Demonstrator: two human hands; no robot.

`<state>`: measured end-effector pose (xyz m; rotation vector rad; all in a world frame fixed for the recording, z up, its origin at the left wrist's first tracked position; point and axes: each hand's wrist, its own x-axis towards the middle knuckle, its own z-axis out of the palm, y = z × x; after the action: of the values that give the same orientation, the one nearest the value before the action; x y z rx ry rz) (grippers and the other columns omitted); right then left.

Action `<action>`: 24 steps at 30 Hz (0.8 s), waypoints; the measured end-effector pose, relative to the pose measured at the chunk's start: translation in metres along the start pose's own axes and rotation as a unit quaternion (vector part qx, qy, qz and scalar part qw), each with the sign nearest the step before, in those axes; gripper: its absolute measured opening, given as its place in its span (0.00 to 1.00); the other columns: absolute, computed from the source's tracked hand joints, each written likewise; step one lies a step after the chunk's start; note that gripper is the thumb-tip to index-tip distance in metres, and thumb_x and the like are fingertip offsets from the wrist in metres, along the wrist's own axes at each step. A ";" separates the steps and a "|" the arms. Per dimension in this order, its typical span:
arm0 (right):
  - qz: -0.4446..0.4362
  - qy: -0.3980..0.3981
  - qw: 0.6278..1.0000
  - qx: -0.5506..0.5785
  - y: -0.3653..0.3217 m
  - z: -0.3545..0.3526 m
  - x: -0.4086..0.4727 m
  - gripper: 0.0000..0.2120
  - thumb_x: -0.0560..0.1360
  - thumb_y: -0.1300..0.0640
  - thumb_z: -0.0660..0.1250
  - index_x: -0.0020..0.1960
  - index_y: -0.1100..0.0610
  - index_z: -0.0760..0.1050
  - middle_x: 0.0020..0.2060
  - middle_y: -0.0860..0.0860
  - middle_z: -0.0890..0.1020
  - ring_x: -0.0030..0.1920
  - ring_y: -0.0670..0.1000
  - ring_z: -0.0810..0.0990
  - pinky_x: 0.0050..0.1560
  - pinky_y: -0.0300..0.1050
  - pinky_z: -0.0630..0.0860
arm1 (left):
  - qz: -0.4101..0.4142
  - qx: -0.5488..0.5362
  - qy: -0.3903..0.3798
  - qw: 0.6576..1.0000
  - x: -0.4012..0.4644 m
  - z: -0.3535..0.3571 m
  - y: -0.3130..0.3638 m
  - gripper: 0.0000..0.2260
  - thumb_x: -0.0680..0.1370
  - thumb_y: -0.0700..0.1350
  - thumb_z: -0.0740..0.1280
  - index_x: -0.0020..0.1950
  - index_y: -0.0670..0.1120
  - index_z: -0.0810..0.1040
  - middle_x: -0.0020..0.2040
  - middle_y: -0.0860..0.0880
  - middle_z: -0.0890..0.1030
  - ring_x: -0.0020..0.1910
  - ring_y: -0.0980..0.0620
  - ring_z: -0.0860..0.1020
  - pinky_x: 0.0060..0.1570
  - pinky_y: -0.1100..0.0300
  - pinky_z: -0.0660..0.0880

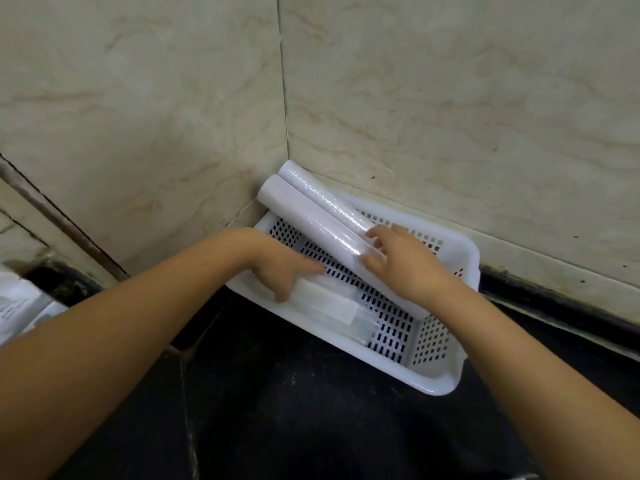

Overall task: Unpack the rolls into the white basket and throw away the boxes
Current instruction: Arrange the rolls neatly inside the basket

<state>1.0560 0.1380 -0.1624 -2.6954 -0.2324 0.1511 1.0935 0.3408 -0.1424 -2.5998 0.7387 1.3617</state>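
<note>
A white perforated basket (440,379) sits on the dark counter in the corner of two tiled walls. Two white rolls lie side by side across it, their far ends sticking out over the back rim: a matte roll (304,213) and a glossy film roll (322,192) behind it. My right hand (405,265) grips the near ends of both rolls. My left hand (284,268) rests inside the basket, fingers apart, touching a flat white packet (332,306) that lies on the basket floor.
Beige marble-look tiles (450,109) form the corner behind the basket. The black stone counter (294,410) spreads in front. Some white printed packaging (17,303) lies at the far left edge.
</note>
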 end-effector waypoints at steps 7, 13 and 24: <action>0.001 0.020 0.998 -0.064 -0.002 0.029 0.003 0.24 0.76 0.53 0.63 0.68 0.59 0.63 0.60 0.59 0.69 0.60 0.59 0.67 0.59 0.56 0.72 | 0.036 -0.025 0.099 0.994 0.019 0.023 0.003 0.19 0.82 0.52 0.53 0.73 0.59 0.60 0.77 0.55 0.59 0.75 0.51 0.56 0.73 0.46 0.48; -0.021 0.047 0.997 0.051 0.004 0.017 -0.003 0.26 0.76 0.53 0.64 0.71 0.55 0.61 0.58 0.56 0.69 0.56 0.53 0.68 0.56 0.43 0.69 | 0.065 -0.116 0.098 0.986 0.030 0.019 0.009 0.27 0.79 0.39 0.56 0.76 0.52 0.51 0.78 0.49 0.56 0.75 0.50 0.57 0.72 0.55 0.55; -0.004 0.123 0.990 0.074 0.026 -0.045 0.010 0.23 0.75 0.52 0.66 0.68 0.54 0.66 0.55 0.53 0.69 0.46 0.50 0.70 0.49 0.40 0.65 | 0.052 0.138 0.458 0.877 0.056 -0.016 0.026 0.28 0.73 0.35 0.60 0.73 0.45 0.60 0.74 0.44 0.63 0.74 0.46 0.58 0.72 0.40 0.48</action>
<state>1.0755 0.0986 -0.1337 -2.5345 -0.1514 -0.1603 1.1202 0.2925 -0.1742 -2.8824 1.0670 -0.0891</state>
